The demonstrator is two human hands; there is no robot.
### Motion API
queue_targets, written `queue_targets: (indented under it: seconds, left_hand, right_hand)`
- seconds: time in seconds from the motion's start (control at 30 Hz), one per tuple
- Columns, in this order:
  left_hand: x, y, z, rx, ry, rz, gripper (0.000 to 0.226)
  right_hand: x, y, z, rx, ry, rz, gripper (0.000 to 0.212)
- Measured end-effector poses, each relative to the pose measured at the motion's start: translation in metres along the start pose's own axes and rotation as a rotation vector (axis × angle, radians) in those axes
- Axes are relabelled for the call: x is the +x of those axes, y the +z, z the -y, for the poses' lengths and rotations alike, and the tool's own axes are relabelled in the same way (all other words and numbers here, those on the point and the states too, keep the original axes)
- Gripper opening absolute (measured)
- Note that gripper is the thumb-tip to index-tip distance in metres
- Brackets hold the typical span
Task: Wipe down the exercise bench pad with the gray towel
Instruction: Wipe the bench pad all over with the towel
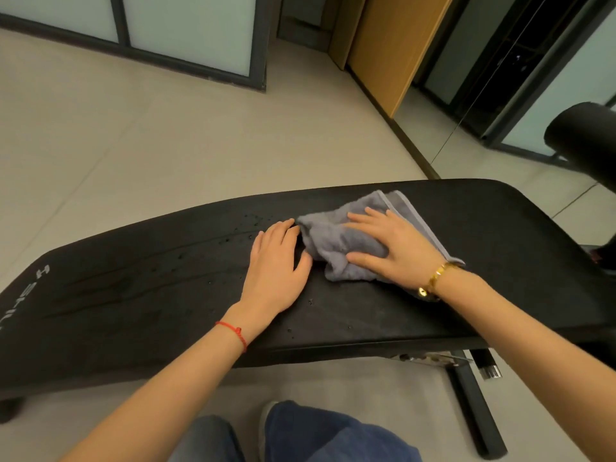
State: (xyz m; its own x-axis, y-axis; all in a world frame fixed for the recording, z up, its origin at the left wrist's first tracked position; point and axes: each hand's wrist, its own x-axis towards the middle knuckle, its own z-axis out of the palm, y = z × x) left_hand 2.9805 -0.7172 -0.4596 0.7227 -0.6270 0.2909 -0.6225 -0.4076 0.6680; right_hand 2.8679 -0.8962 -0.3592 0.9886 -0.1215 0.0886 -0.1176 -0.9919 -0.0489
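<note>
Gray towel [346,243], bunched, lying mid-way along black exercise bench pad [500,261]. Pressed flat under right hand [390,245], fingers straight and spread. Left hand [278,268] flat on bare pad, fingertips just touching towel's edge, bracing. Water droplets [186,261] and streaks to the left, unwiped. Best worked leftward in long overlapping strokes, palm pressure even, towel spread wider; left hand lifted clear of the path.

Black padded vinyl bench surface [466,228] with white lettering [23,295]; gray terry-cloth towel [336,241], lighter gray edging; red cord bracelet [233,331]; gold metal bangle [436,278]; beige tiled floor [133,135].
</note>
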Motion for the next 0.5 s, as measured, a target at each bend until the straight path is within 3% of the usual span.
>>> queue_targets:
  seconds: [0.13,0.37,0.5]
  left_hand:
    - [-0.013,-0.01,0.012,0.026,-0.014,-0.035,0.049]
    - [-0.03,-0.022,0.032,0.009,-0.076,-0.034,0.052]
    - [-0.031,-0.02,0.032,-0.021,-0.072,-0.057,0.05]
  right_hand:
    - [-0.038,-0.008,0.001,0.043,-0.069,0.035,0.067]
    - [0.084,0.008,-0.027,-0.107,0.169,-0.034,0.062]
    - [0.016,0.008,0.007,-0.015,-0.002,-0.044,0.061]
